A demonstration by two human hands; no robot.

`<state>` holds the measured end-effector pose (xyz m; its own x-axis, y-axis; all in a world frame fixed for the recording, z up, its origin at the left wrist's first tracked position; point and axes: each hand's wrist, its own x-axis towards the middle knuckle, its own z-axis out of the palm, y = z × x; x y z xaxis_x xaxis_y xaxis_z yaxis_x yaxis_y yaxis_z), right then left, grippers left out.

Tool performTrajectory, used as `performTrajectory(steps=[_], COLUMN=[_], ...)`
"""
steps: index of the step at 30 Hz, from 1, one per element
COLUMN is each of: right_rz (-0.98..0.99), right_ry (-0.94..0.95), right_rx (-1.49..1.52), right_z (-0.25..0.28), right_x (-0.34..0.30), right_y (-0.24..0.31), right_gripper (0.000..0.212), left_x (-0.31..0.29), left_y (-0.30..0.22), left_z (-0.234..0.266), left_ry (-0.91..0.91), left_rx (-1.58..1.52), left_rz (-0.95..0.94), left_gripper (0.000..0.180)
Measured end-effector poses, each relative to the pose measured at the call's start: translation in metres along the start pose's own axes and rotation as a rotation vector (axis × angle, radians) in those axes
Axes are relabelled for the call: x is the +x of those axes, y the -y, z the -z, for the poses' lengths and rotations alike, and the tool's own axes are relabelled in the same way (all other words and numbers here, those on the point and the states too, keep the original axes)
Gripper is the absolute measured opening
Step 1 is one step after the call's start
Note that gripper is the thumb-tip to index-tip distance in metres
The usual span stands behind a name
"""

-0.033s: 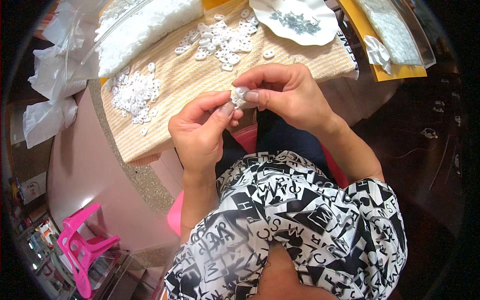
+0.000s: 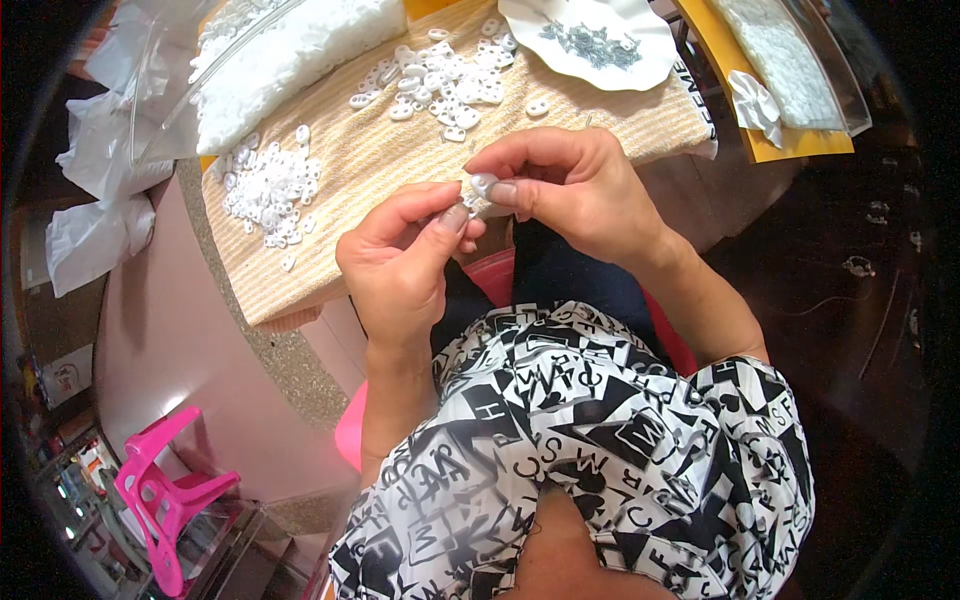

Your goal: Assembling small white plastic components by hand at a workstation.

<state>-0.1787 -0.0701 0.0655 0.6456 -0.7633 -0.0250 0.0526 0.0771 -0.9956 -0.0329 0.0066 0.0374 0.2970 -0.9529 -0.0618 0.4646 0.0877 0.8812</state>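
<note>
Above the near edge of the cloth-covered table, both my hands are held close together. Between the thumb and index finger of my right hand (image 2: 580, 190) is a small white plastic piece (image 2: 482, 184), rounded and glossy. The fingertips of my left hand (image 2: 405, 245) are pinched just beside it; whatever they grip is too small and covered to make out. Beyond my hands lies a loose pile of white plastic pieces with holes (image 2: 440, 85). Further left is a second pile of smaller white pieces (image 2: 270, 190). One single white piece (image 2: 538, 107) rests apart, near my right hand.
A striped towel (image 2: 350, 200) covers the table. At the far right a white scalloped dish (image 2: 640, 65) holds small grey metal parts. Clear bins of white pieces (image 2: 290, 75) stand at the back left and right. A pink plastic stool (image 2: 160, 500) is on the left.
</note>
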Motion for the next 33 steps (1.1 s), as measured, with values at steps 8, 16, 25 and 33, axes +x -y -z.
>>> performTrajectory(steps=[8,16,25,33], right_rz=[-0.011,-0.054,-0.091,-0.055], right_ry=[0.033,0.003,-0.019,-0.049], right_rx=[0.089,0.136,0.213,0.179], right_z=[-0.009,-0.002,-0.001,-0.005], right_x=[-0.003,-0.002,-0.003,-0.004], right_y=[0.003,0.003,-0.002,-0.004], right_gripper=[0.016,0.008,0.006,0.004], left_x=[-0.002,0.002,0.009,0.007], left_y=[0.002,0.006,0.02,0.027], left_z=[-0.003,-0.002,0.002,0.001], left_ry=[0.036,0.087,0.282,0.254], left_rx=[0.065,-0.055,-0.071,-0.013], left_rz=[-0.103,-0.047,-0.241,-0.353], left_gripper=[0.013,0.02,0.028,0.021])
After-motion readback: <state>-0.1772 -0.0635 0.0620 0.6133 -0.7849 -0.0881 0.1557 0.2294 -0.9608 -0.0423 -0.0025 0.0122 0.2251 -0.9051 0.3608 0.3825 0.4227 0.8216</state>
